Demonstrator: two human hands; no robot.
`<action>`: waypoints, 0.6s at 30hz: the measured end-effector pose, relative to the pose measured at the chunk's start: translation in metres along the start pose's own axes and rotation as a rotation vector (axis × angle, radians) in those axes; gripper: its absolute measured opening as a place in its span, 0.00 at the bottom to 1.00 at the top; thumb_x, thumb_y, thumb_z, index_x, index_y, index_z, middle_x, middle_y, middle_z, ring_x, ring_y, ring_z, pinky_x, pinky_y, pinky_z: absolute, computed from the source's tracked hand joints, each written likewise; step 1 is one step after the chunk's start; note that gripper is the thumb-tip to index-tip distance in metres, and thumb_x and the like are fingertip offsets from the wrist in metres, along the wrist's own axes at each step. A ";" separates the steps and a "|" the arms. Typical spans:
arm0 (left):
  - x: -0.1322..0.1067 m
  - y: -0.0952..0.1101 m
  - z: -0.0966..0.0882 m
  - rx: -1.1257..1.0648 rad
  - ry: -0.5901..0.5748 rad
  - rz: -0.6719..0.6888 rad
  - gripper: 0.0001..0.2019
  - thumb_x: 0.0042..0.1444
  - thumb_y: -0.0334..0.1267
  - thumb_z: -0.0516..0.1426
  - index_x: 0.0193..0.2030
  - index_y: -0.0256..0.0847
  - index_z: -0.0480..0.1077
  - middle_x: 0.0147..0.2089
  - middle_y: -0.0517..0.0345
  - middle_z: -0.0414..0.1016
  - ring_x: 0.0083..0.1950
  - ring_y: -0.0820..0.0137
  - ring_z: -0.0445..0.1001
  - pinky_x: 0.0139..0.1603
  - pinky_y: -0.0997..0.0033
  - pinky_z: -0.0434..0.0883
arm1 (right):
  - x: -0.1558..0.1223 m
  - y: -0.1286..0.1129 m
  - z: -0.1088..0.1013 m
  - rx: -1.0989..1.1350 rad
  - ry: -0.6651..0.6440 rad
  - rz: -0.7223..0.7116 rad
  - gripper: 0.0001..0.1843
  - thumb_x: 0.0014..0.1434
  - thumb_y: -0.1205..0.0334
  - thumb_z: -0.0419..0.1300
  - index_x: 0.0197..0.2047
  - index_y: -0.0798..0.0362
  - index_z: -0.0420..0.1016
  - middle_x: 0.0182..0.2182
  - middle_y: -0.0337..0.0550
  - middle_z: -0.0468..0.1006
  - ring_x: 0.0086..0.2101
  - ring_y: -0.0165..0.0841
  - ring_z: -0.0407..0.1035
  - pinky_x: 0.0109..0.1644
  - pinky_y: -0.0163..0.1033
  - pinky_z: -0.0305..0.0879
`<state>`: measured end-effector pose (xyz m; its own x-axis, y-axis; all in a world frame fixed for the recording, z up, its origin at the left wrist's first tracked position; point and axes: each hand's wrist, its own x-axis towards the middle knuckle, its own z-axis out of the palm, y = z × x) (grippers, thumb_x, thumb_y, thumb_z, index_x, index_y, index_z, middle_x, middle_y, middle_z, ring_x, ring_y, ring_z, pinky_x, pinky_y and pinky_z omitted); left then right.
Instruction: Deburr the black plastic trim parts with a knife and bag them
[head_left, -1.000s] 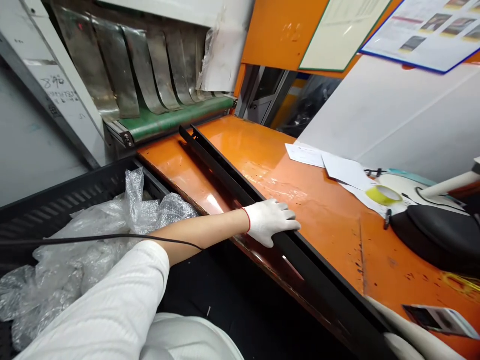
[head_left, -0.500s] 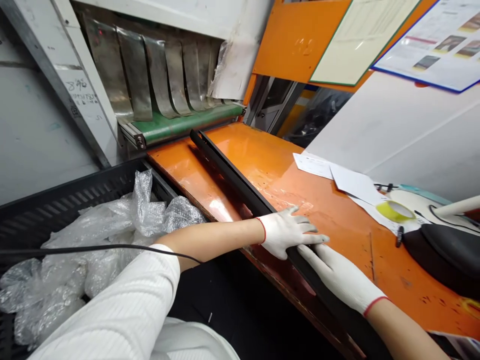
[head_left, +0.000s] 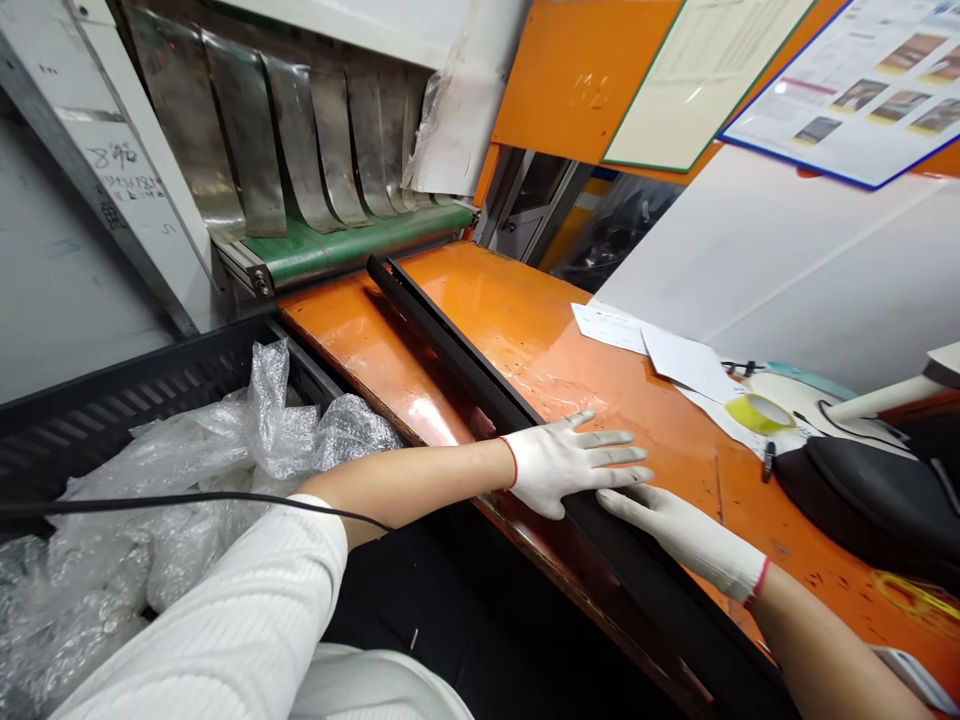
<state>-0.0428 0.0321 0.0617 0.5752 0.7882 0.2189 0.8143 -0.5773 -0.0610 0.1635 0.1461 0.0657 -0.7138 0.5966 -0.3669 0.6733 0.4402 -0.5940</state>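
Observation:
A long black channel-shaped strip (head_left: 465,352) lies diagonally along the near edge of the orange table, from close to the conveyor down to the bottom right. My left hand (head_left: 574,462), in a white glove with a red cuff, lies palm down across the strip with its fingers spread. Just to the right is my right hand (head_left: 686,530), gloved the same way, resting along the strip's far side. Its thumb reaches over the black surface, and its other fingers stretch out, partly hidden near the left fingertips. Neither hand is closed around the strip.
At left stands a black crate (head_left: 135,375) with crumpled bubble wrap (head_left: 217,450). Behind is a green conveyor belt (head_left: 337,245) under hanging plastic flaps (head_left: 292,145). Papers (head_left: 682,360), yellow tape (head_left: 759,412) and a black rounded object (head_left: 862,500) sit at right.
My right hand has shifted slightly right and turned more onto its side, its thumb now apart from its fingers. My left fingers have spread wider. The view has swung a little right.

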 end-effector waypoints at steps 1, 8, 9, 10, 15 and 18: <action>-0.001 0.000 0.000 0.007 0.004 0.001 0.50 0.49 0.36 0.59 0.80 0.28 0.51 0.82 0.35 0.48 0.84 0.44 0.44 0.81 0.32 0.41 | 0.000 -0.001 -0.001 0.001 0.004 -0.006 0.40 0.55 0.28 0.62 0.56 0.52 0.82 0.60 0.54 0.81 0.63 0.60 0.72 0.68 0.53 0.71; -0.005 0.001 0.001 0.007 0.033 0.013 0.51 0.49 0.36 0.58 0.81 0.28 0.49 0.82 0.35 0.47 0.84 0.43 0.43 0.82 0.35 0.40 | 0.003 -0.007 -0.003 -0.021 0.044 -0.039 0.37 0.51 0.30 0.63 0.52 0.51 0.85 0.55 0.52 0.84 0.61 0.62 0.73 0.65 0.55 0.74; -0.005 0.001 0.000 0.001 0.039 0.015 0.50 0.49 0.36 0.58 0.81 0.28 0.49 0.83 0.35 0.46 0.84 0.44 0.42 0.82 0.36 0.40 | 0.004 -0.006 -0.004 -0.020 0.049 -0.047 0.38 0.51 0.31 0.63 0.52 0.51 0.85 0.56 0.52 0.84 0.61 0.62 0.73 0.64 0.55 0.74; -0.006 0.001 -0.001 -0.006 0.046 0.017 0.50 0.49 0.36 0.57 0.81 0.28 0.49 0.83 0.36 0.45 0.84 0.45 0.42 0.82 0.37 0.39 | 0.005 -0.006 -0.004 -0.022 0.048 -0.055 0.38 0.51 0.31 0.63 0.53 0.51 0.85 0.56 0.51 0.84 0.61 0.62 0.73 0.64 0.56 0.73; -0.008 0.002 -0.001 -0.023 0.039 0.035 0.54 0.44 0.33 0.57 0.81 0.26 0.49 0.83 0.36 0.46 0.84 0.45 0.42 0.82 0.39 0.42 | 0.011 0.007 -0.012 -0.052 0.066 -0.061 0.33 0.55 0.31 0.58 0.43 0.51 0.86 0.50 0.52 0.87 0.59 0.63 0.75 0.66 0.60 0.71; -0.008 0.003 0.000 -0.016 0.038 0.041 0.56 0.41 0.31 0.58 0.82 0.26 0.48 0.82 0.35 0.47 0.84 0.47 0.44 0.83 0.41 0.43 | 0.021 0.018 -0.016 -0.089 0.121 -0.094 0.27 0.59 0.39 0.55 0.40 0.50 0.86 0.49 0.52 0.87 0.58 0.60 0.76 0.66 0.58 0.72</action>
<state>-0.0449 0.0243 0.0594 0.6044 0.7553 0.2534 0.7886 -0.6125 -0.0553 0.1639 0.1776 0.0588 -0.7498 0.6237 -0.2209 0.6227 0.5523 -0.5542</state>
